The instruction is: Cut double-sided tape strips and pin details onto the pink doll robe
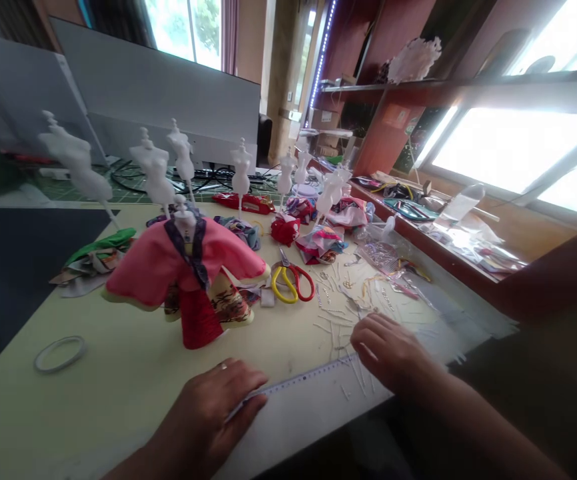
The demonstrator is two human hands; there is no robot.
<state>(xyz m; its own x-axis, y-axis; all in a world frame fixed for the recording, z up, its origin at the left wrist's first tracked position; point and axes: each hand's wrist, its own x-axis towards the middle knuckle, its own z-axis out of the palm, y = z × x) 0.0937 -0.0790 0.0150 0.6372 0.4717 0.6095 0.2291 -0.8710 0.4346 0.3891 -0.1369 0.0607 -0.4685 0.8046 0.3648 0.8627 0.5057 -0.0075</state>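
A white ruler or measuring tape (303, 379) with dark marks runs across the front of the table; I cannot tell which it is. My left hand (221, 403) grips its left end between thumb and fingers. Over the far end is my right hand (386, 343), its fingers curled down and closed; whatever they pinch is hidden. Thin white strips (338, 328) lie scattered around that hand. Behind my left hand stands a doll mannequin in a pink and red wide-sleeved robe (193, 267). Scissors with yellow and red handles (292, 280) rest farther back.
White doll mannequins (241, 170) stand along the back, with fabric bundles (321, 243) among them. A white ring-shaped roll (59, 354) lies at left. A grey monitor (168, 93) rises behind the table. On the right, a wooden ledge (448, 260) holds a clear bottle (461, 203).
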